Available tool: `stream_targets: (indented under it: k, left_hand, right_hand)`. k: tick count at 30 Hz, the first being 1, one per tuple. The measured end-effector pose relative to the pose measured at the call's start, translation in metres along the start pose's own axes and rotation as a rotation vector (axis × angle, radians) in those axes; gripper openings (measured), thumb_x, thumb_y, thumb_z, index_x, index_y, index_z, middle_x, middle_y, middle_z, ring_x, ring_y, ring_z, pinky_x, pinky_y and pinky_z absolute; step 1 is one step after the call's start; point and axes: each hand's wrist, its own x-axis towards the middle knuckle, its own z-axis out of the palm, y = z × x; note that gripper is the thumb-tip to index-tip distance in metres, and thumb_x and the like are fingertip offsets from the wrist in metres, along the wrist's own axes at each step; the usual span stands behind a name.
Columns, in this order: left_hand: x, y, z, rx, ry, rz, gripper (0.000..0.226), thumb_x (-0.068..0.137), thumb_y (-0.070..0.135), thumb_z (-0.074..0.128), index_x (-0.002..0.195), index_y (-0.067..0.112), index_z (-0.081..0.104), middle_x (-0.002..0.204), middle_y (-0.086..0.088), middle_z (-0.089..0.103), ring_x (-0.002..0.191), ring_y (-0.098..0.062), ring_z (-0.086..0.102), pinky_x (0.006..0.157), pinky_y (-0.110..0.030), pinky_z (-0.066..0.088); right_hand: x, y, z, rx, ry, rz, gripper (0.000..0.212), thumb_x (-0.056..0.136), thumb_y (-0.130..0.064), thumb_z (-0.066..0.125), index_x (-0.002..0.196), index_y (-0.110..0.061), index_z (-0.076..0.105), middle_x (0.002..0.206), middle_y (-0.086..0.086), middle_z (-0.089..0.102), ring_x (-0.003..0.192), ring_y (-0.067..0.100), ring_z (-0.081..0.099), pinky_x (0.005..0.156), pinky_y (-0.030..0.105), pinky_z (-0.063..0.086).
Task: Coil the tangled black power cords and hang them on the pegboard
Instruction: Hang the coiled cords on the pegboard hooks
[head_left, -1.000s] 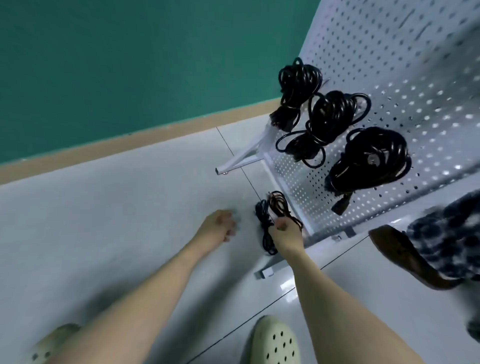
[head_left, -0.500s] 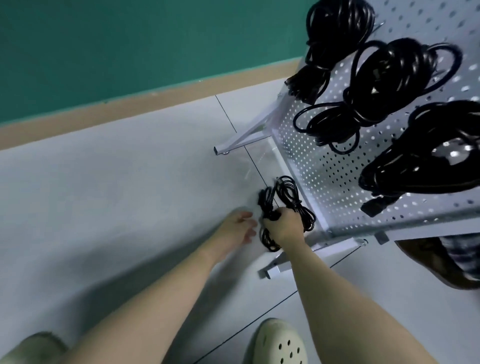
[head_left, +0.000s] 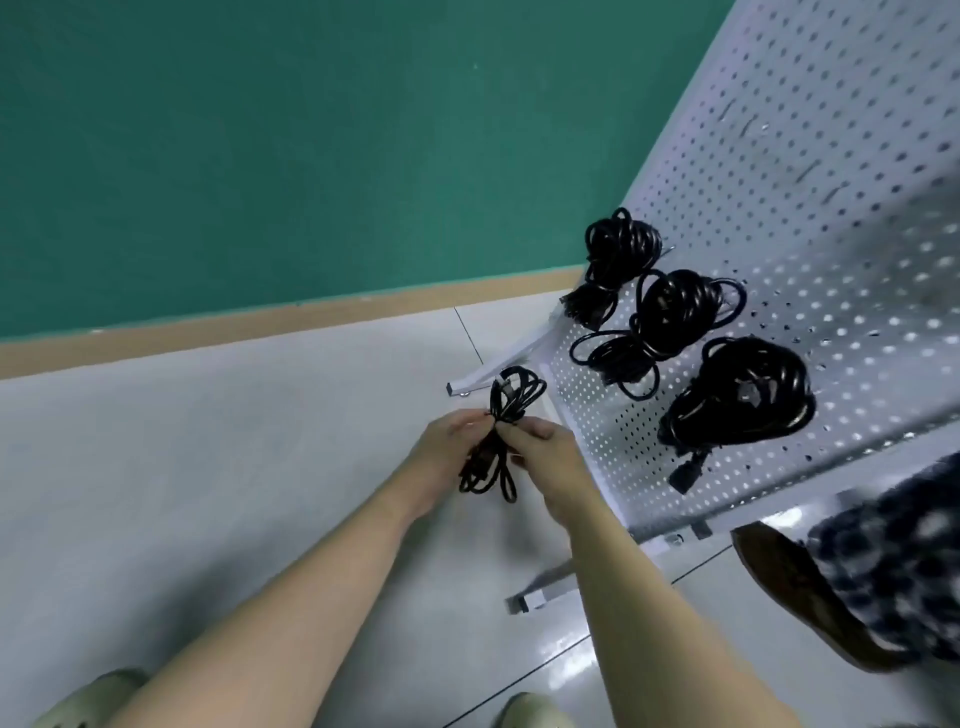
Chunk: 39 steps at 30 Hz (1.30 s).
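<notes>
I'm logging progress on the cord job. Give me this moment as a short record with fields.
held: thin black cord bundle, off the floor
left hand: pinches the bundle's middle
right hand: pinches the same spot
hung: three coiled cords on the white pegboard
left to do: hang the held bundle

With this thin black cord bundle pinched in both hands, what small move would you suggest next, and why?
Probably lift the thin black cord bundle, which the left hand and right hand grip at its middle, toward the white perforated pegboard. It already looks coiled, and three thick black cord coils hang there.
</notes>
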Motion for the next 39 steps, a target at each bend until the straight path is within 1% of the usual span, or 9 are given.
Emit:
stream_targets:
  k: [3,6,12,16,19,24,29,34,39]
  left_hand:
    - [-0.025,0.06,0.006,0.008,0.053,0.157,0.017,0.101,0.023,0.063,0.115,0.017,0.072,0.102,0.001,0.079,0.089,-0.008,0.074,0.068,-0.013,0.051]
    - [-0.053,0.118,0.021,-0.04,0.073,0.322,0.017,0.101,0.02,0.064,0.116,0.018,0.071,0.099,0.002,0.08,0.09,-0.009,0.075,0.07,-0.014,0.053]
    - [-0.106,0.215,0.066,-0.043,0.011,0.619,0.017,0.1,0.02,0.066,0.115,0.027,0.07,0.096,0.01,0.079,0.093,-0.004,0.073,0.08,-0.018,0.056]
    - [-0.118,0.251,0.102,0.066,-0.014,0.75,0.022,0.101,0.019,0.065,0.122,0.023,0.07,0.103,0.004,0.077,0.094,-0.003,0.07,0.085,-0.019,0.055]
    - [-0.119,0.273,0.114,0.148,-0.031,0.768,0.026,0.102,0.021,0.063,0.127,0.02,0.069,0.099,0.008,0.074,0.084,0.005,0.066,0.075,-0.013,0.049]
    - [-0.11,0.308,0.133,0.268,-0.044,0.819,0.029,0.103,0.018,0.062,0.13,0.012,0.068,0.073,0.012,0.063,0.056,0.008,0.054,0.057,-0.008,0.04]
    - [-0.092,0.331,0.159,0.268,-0.098,0.85,0.018,0.103,0.019,0.061,0.115,0.028,0.069,0.09,0.003,0.071,0.072,-0.001,0.06,0.061,-0.015,0.046]
    - [-0.07,0.342,0.176,0.277,-0.162,0.877,0.023,0.104,0.017,0.06,0.124,0.024,0.068,0.096,0.003,0.072,0.077,0.004,0.063,0.065,-0.01,0.046]
    - [-0.046,0.347,0.189,0.329,-0.226,0.928,0.024,0.104,0.016,0.058,0.126,0.023,0.068,0.112,-0.01,0.075,0.089,-0.011,0.068,0.07,-0.018,0.053]
  right_hand:
    - [-0.027,-0.06,0.008,0.01,0.055,-0.167,0.007,0.091,-0.016,0.077,0.094,-0.011,0.074,0.079,0.0,0.075,0.071,0.009,0.069,0.072,0.025,0.052]
    - [-0.065,-0.128,0.003,-0.007,0.066,-0.33,0.015,0.095,-0.012,0.073,0.09,-0.026,0.07,0.068,-0.012,0.072,0.062,-0.003,0.065,0.065,0.015,0.049]
    - [-0.143,-0.237,-0.044,-0.152,0.118,-0.639,0.017,0.094,-0.021,0.075,0.111,-0.02,0.075,0.097,-0.003,0.079,0.093,0.008,0.074,0.085,0.023,0.056]
    - [-0.167,-0.257,-0.064,0.029,0.258,-0.754,0.013,0.095,-0.008,0.071,0.106,-0.013,0.075,0.095,-0.001,0.079,0.089,0.005,0.074,0.075,0.014,0.053]
    - [-0.166,-0.268,-0.07,0.009,0.362,-0.826,0.011,0.096,-0.012,0.069,0.103,-0.018,0.074,0.092,-0.01,0.076,0.084,-0.006,0.069,0.074,0.009,0.049]
    - [-0.155,-0.287,-0.082,0.165,0.438,-0.872,0.016,0.097,-0.01,0.068,0.11,-0.015,0.075,0.096,-0.008,0.077,0.088,-0.002,0.071,0.075,0.011,0.05]
    - [-0.132,-0.306,-0.093,0.328,0.484,-0.91,0.025,0.1,-0.004,0.061,0.122,-0.01,0.07,0.109,0.003,0.076,0.099,0.008,0.072,0.085,0.019,0.054]
    - [-0.109,-0.314,-0.104,0.358,0.603,-0.97,0.026,0.1,-0.006,0.061,0.125,-0.01,0.066,0.116,0.003,0.073,0.108,0.013,0.07,0.091,0.021,0.055]
    - [-0.093,-0.315,-0.109,0.348,0.673,-0.984,0.026,0.102,-0.007,0.057,0.124,-0.018,0.063,0.117,-0.004,0.07,0.11,0.007,0.067,0.092,0.017,0.051]
